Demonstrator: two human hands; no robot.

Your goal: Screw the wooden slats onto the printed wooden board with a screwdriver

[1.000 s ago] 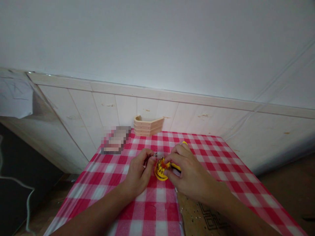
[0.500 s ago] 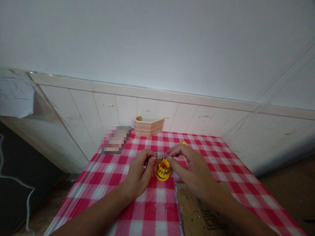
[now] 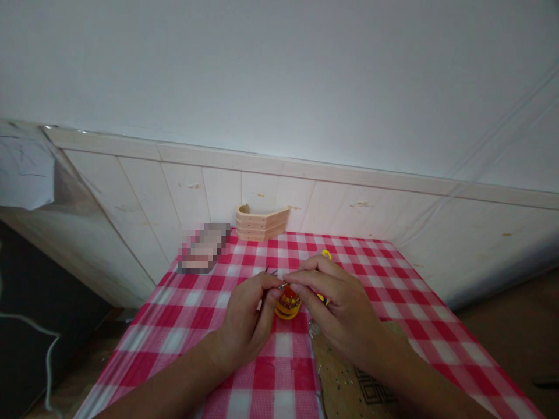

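My left hand [image 3: 250,311] is closed in a pinch, with thin dark prongs [image 3: 271,271] poking up past its fingers; what they belong to is too small to name. Opposite it, my right hand [image 3: 336,294] pinches at the same spot, thumb against fingers. Between the two sets of fingertips shows a tiny silvery-dark piece [image 3: 283,285]. Just below the fingertips stands a yellow round cup-like holder [image 3: 287,311] with dark studs around its side, its top partly hidden by the hands. A bit of yellow and black [image 3: 323,299] peeks out beneath my right hand.
A red-and-white checked cloth [image 3: 192,349] covers the table. Under my right forearm lies a brown board [image 3: 340,378] with dark line patterns. A curved wooden slatted piece [image 3: 262,226] stands by the wall, beside a blurred-out flat object [image 3: 204,249]. A yellow loop [image 3: 327,254] sits behind my right hand.
My two hands have come together, so their fingertips now meet above the yellow holder and cover more of its top. The dark prongs at my left hand now point up more.
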